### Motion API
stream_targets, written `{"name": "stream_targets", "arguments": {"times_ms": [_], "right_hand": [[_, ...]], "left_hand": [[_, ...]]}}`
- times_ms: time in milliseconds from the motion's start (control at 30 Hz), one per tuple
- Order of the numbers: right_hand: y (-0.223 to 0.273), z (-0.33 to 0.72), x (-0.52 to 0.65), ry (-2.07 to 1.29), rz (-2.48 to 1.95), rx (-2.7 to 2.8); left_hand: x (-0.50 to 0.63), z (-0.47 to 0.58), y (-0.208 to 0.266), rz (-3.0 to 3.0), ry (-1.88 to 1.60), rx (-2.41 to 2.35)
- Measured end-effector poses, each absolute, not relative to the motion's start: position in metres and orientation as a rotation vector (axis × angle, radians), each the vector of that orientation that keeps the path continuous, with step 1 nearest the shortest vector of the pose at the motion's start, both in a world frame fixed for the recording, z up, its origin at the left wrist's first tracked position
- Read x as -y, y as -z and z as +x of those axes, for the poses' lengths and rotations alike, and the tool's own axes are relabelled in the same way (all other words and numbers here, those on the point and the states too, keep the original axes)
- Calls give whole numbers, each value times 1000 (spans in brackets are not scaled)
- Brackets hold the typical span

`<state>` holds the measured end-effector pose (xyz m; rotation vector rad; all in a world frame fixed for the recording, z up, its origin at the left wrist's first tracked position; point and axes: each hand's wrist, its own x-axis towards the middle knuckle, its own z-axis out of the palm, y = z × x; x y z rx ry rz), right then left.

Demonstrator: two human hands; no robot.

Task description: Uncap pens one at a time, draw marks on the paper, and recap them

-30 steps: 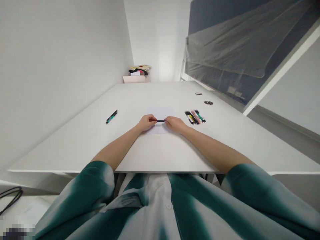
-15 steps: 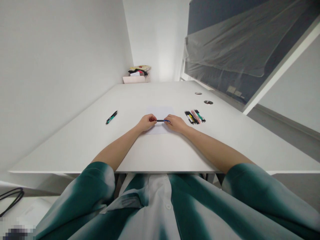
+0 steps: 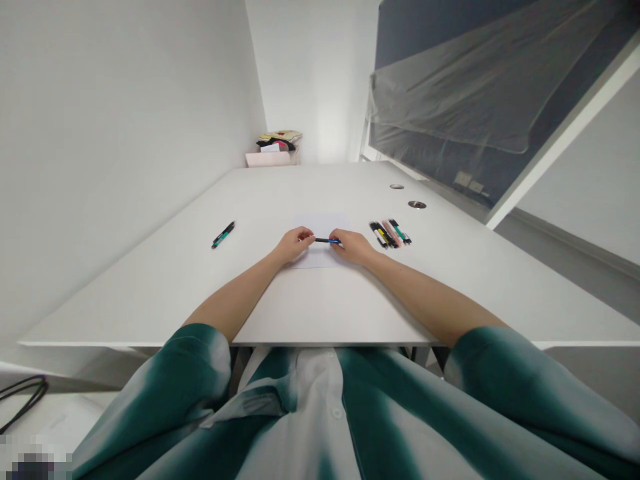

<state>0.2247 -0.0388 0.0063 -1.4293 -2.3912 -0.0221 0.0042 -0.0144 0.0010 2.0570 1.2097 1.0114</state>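
My view has the slim pen (image 3: 326,240) stretched between the two hands, near level above the sheet of paper (image 3: 321,223) on the white counter (image 3: 310,307); whether it touches the sheet I can't tell. The left hand (image 3: 293,245) has its fingers gathered on the dark end, pinched there as best I can judge, and the right hand (image 3: 353,247) has its fingers curled round the blue end. I'd expect the pen to be light, stiff and hard to damage, with a smooth, round barrel that could roll or slip under a loose pinch. I'd take it mid-barrel between thumb and forefinger for steering, or by both ends, as here, to stop it turning; hard squeezing shouldn't be needed. Against the frame from a second ago, more of the blue part shows beside the right fingers, where it was mostly covered, and the pen now slopes slightly down towards that side. The left fingertips sit a touch higher too, while both forearms have hardly moved. The pair of pens (image 3: 223,235) on the left and the row of pens (image 3: 385,235) on the right lie as they did, each well apart from the paper.
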Motion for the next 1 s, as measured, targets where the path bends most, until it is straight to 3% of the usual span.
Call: {"name": "stream_targets", "arguments": {"times_ms": [633,1000], "right_hand": [[-10,224,44,-11,-1423,2427],[-9,226,41,-15,-1497,2412]], "left_hand": [[16,4,-2,2120,-944,-1225],[19,2,-4,2241,-685,-1283]]}}
